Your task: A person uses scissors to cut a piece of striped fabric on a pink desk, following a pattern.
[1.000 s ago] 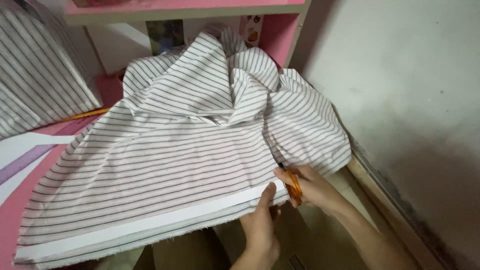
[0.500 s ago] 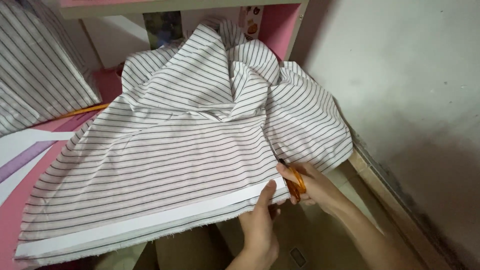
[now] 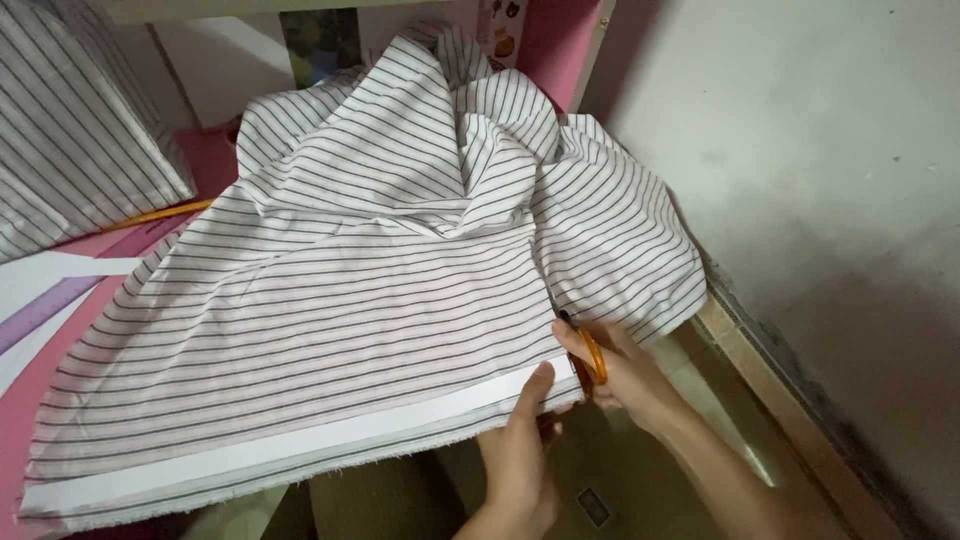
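Roughly, far left: a second piece of striped cloth (image 3: 70,130) hangs/leans at the top-left corner, w/ a thin orange strip (image 3: 165,213) poking out just below it. Under that, the pink table (image 3: 25,400) w/ white and lilac shapes on its top.

Mid-frame: big white fabric (image 3: 330,330) w/ thin dark stripes is spread over the table, bunched up high at the back near a pink shelf post (image 3: 560,50), and hanging past the table's right edge. Plain white band runs along its near edge, hem a bit frayed.

Next, the left hand (image 3: 520,460) comes up from below, thumb on top of the white band at the fabric's near-right corner, other fingers underneath – pinching the edge.

Just right of it, touching the same corner, the right hand (image 3: 625,375) is closed round orange-handled scissors (image 3: 588,352); dark blades point up into the fabric edge, can't tell if blades are apart.

Far right: grey wall (image 3: 820,180), tiled floor strip (image 3: 740,360) below.
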